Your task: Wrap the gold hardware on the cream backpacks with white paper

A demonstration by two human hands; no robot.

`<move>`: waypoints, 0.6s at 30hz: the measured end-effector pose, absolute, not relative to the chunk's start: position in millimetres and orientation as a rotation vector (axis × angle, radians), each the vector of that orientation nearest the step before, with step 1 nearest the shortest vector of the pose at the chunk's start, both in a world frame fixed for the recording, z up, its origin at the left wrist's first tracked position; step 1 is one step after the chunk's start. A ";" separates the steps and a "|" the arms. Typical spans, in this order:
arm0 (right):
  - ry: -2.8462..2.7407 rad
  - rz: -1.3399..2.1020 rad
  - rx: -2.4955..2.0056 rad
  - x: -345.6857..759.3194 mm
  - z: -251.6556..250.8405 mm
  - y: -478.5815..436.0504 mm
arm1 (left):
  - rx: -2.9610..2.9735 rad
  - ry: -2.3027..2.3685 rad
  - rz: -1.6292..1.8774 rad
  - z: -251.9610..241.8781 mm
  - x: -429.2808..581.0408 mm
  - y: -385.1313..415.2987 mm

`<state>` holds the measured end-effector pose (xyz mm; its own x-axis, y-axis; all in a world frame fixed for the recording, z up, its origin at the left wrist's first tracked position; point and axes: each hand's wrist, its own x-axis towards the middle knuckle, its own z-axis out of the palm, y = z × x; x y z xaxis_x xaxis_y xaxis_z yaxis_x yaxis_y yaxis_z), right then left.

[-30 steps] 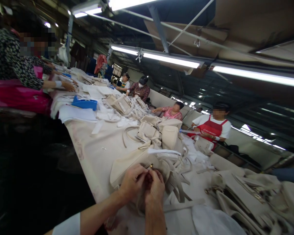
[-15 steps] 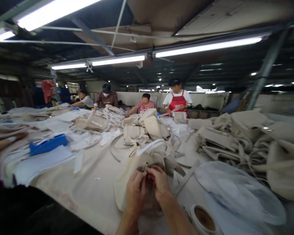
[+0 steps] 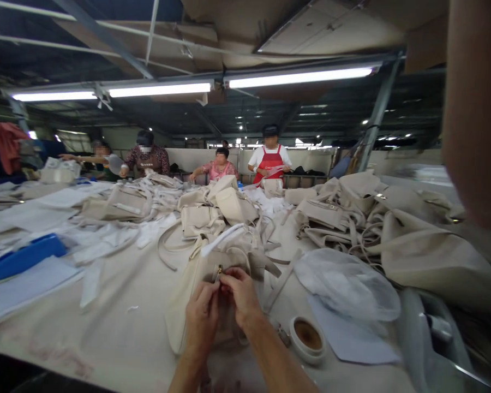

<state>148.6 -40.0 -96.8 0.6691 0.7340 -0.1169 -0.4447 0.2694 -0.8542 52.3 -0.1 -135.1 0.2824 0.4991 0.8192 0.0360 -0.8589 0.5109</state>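
A cream and beige handbag (image 3: 180, 308) rests on the table in front of me, its upper part tipped away. On its beige side is a small gold-coloured fitting (image 3: 220, 269) that looks like a zipper pull. Just below it, my left hand (image 3: 203, 308) is closed in a pinch on the pull's lower end. My right hand (image 3: 240, 293) pinches at the same spot from the right, fingertips meeting those of the left. What exactly lies between the fingers is mostly hidden. A strip of white wrapping (image 3: 225, 238) lies over the bag's far end.
To my right stand a round pot of brown stuff (image 3: 308, 335), a clear plastic bag (image 3: 347, 284) and a heap of beige bags (image 3: 425, 251). More bags (image 3: 200, 221) lie ahead. A blue tray (image 3: 28, 256) is at left. Several co-workers (image 3: 270, 158) work across the table (image 3: 118, 338).
My view has turned to the right, so everything sits further left. Both hands stay pinched at the gold fitting. A large blurred skin-coloured shape has come in at the upper right edge.
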 end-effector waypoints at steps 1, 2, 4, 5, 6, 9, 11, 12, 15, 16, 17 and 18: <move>-0.346 0.812 -1.018 148.0 -96.5 -41.5 | 2.178 0.490 1.611 -135.7 52.4 0.2; -0.360 0.808 -1.017 147.5 -96.3 -42.8 | 2.192 0.497 1.617 -136.6 52.4 0.4; -0.381 0.792 -1.022 147.2 -96.4 -44.3 | 2.216 0.501 1.626 -138.7 52.6 0.8; -0.391 0.779 -1.028 147.3 -96.6 -44.3 | 2.226 0.500 1.623 -139.7 52.7 1.0; -0.401 0.766 -1.034 147.6 -97.0 -43.9 | 2.236 0.498 1.621 -140.4 52.7 1.0; -0.423 0.740 -1.040 149.0 -98.3 -41.0 | 2.248 0.495 1.623 -140.6 52.7 1.2; -0.430 0.729 -1.036 150.0 -98.8 -39.0 | 2.234 0.498 1.620 -139.2 52.8 0.7; -0.432 0.721 -1.035 150.5 -98.8 -38.3 | 2.219 0.502 1.603 -138.2 52.8 0.1; -0.446 0.695 -1.036 152.7 -97.8 -37.2 | 2.129 0.536 1.489 -134.6 52.8 -3.8; -0.453 0.689 -1.040 153.6 -97.4 -36.9 | 2.075 0.548 1.433 -133.2 52.4 -5.8; -0.461 0.684 -1.045 154.6 -97.1 -36.6 | 2.002 0.557 1.370 -131.4 51.6 -7.8; -0.468 0.682 -1.050 155.6 -96.9 -36.2 | 1.904 0.565 1.302 -129.1 50.4 -9.7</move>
